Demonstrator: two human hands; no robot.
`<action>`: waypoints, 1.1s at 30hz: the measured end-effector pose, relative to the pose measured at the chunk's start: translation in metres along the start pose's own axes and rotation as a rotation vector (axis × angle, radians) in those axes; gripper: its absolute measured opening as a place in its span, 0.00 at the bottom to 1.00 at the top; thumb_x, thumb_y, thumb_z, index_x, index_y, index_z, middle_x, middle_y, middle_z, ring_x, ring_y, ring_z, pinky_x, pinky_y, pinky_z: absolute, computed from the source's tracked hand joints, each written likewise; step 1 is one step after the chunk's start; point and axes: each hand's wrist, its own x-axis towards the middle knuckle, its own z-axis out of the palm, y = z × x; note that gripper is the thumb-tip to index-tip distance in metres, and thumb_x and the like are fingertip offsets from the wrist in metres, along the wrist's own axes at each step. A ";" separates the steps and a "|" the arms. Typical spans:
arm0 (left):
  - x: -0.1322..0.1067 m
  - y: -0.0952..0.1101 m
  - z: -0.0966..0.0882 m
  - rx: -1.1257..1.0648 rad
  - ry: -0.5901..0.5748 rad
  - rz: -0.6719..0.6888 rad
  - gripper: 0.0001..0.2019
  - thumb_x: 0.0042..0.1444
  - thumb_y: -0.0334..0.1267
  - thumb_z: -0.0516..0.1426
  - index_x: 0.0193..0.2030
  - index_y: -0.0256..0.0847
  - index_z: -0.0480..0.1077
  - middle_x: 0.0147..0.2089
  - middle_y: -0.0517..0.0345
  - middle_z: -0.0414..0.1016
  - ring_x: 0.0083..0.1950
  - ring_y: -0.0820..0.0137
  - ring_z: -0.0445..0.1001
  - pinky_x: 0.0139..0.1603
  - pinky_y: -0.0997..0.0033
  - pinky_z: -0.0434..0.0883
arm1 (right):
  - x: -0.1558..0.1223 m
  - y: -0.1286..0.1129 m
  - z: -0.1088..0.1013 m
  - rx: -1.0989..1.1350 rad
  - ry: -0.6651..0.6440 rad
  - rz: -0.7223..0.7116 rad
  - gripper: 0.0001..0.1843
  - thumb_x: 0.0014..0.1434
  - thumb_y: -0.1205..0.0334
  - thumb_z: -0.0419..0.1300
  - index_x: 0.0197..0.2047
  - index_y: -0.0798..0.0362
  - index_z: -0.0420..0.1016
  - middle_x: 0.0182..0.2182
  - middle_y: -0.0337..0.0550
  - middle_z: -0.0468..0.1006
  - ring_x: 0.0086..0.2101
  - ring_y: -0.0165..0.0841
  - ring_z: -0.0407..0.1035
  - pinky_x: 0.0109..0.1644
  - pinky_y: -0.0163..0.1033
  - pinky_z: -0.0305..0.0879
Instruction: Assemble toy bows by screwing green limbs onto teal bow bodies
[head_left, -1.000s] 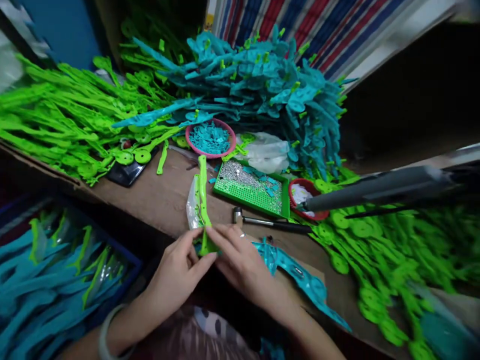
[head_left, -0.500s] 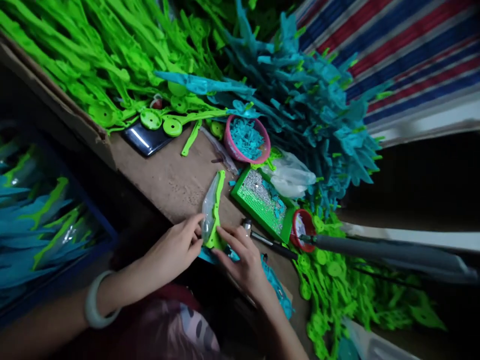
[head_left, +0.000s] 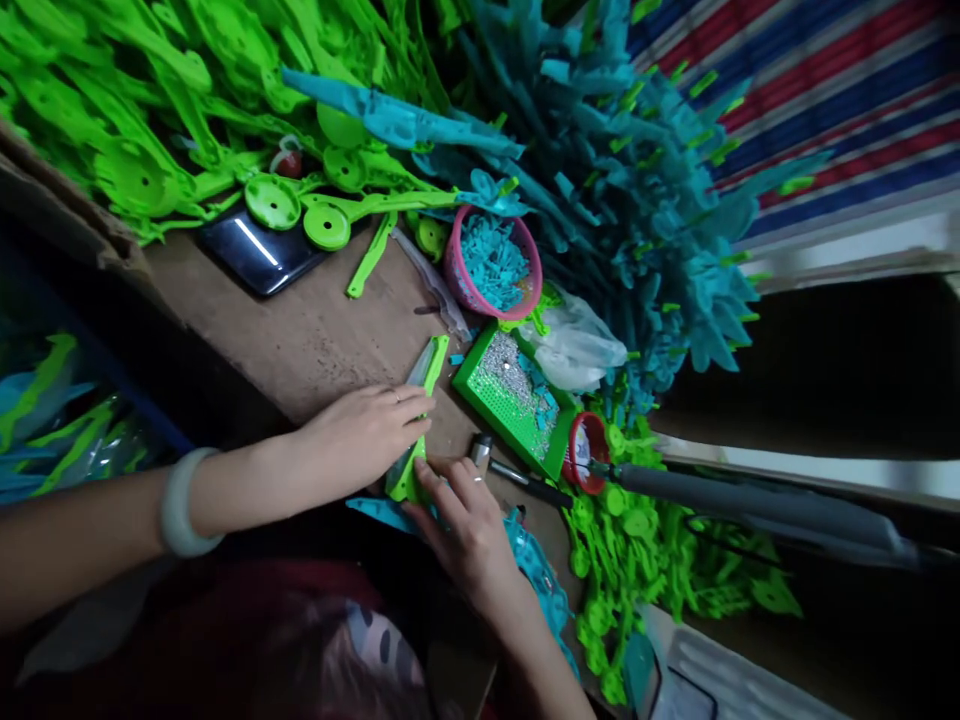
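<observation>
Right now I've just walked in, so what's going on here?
A person's left hand lies across the middle of a green plastic strip with a clear piece alongside. The right hand touches the strip's near end. To the right lie a hammer and a green perforated tray holding small silvery bits.

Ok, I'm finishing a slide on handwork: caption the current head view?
Left hand across a bright green piece, right hand at its near end, green tray and hammer nearby.

Green strip (head_left: 434, 366) partly out of sight behind left fingers (head_left: 409, 409), striped sheet (head_left: 817, 100) partly beyond right edge
</observation>
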 end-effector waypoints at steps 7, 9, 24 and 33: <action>0.012 -0.008 -0.001 -0.134 -0.003 -0.119 0.15 0.60 0.29 0.51 0.51 0.40 0.73 0.64 0.46 0.66 0.65 0.57 0.66 0.64 0.55 0.65 | -0.006 0.008 0.008 0.022 0.036 -0.024 0.23 0.65 0.60 0.56 0.62 0.57 0.65 0.43 0.54 0.75 0.43 0.40 0.68 0.45 0.44 0.73; 0.027 -0.015 -0.005 -0.249 0.104 -0.308 0.16 0.62 0.34 0.52 0.55 0.37 0.70 0.64 0.43 0.64 0.64 0.56 0.66 0.64 0.52 0.64 | -0.007 0.011 0.011 0.064 0.051 -0.041 0.23 0.65 0.60 0.57 0.61 0.58 0.65 0.43 0.53 0.75 0.44 0.39 0.69 0.46 0.43 0.74; 0.101 -0.024 -0.036 -1.008 -0.071 -0.743 0.07 0.55 0.39 0.60 0.37 0.38 0.72 0.39 0.54 0.80 0.45 0.65 0.78 0.49 0.62 0.72 | -0.015 0.017 0.024 -0.007 0.395 -0.186 0.18 0.65 0.62 0.58 0.54 0.63 0.73 0.48 0.57 0.79 0.46 0.41 0.73 0.46 0.42 0.76; 0.091 -0.006 -0.030 -1.005 0.115 -0.737 0.17 0.52 0.47 0.64 0.42 0.38 0.71 0.43 0.50 0.82 0.45 0.63 0.81 0.48 0.65 0.75 | -0.014 0.029 0.025 0.002 0.509 -0.303 0.14 0.64 0.69 0.58 0.52 0.64 0.73 0.44 0.55 0.80 0.38 0.37 0.72 0.41 0.41 0.74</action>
